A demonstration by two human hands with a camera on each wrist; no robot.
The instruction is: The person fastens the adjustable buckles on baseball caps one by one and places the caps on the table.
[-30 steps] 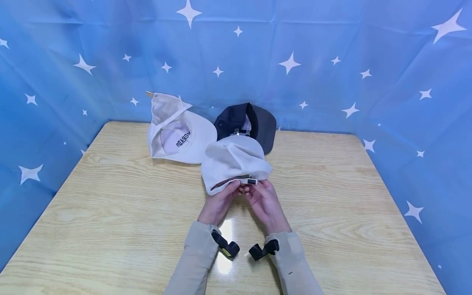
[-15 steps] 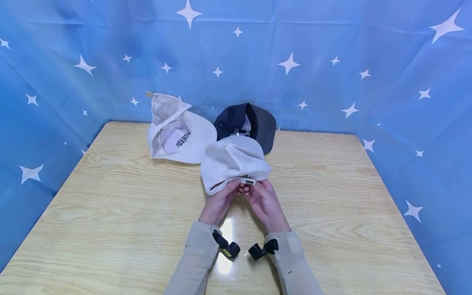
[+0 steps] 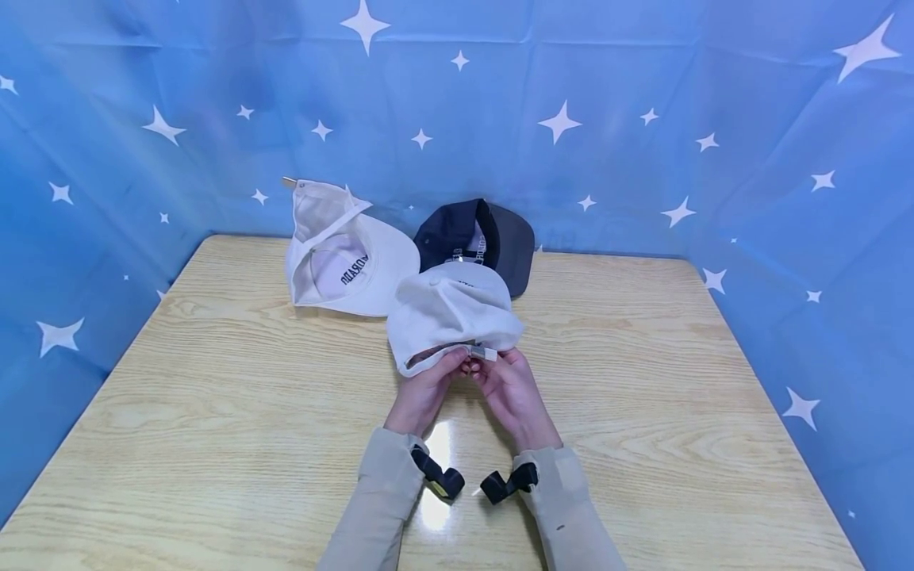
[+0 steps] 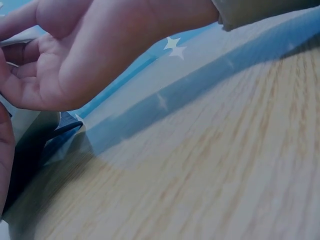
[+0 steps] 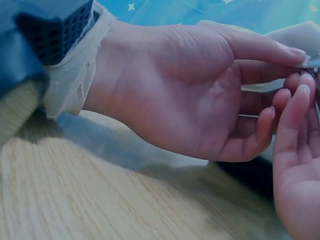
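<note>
In the head view, both hands hold a white baseball cap (image 3: 453, 305) by its back strap. My left hand (image 3: 423, 396) pinches the strap with the thumb on top, at the lower edge of the back opening. Close beside it, my right hand (image 3: 517, 396) has its fingers at the metal buckle (image 3: 484, 353) and the strap end. The fingertips of both hands nearly meet there. In the right wrist view, the left hand (image 5: 185, 95) shows its palm, thumb over the strap, with right fingers (image 5: 295, 110) opposite. The left wrist view shows the right hand (image 4: 95, 55) from the palm side.
A second white cap (image 3: 385, 270) lies on its side at the back left, its inside lettering showing. Behind the held cap sits a dark navy cap (image 3: 512, 246). The wooden table (image 3: 214, 436) is bordered by a blue star-printed curtain (image 3: 485, 95).
The held cap has shifted very slightly left and tilted, so some dark lettering now shows on its far side. The buckle has turned a little. Both hands stay at the strap.
</note>
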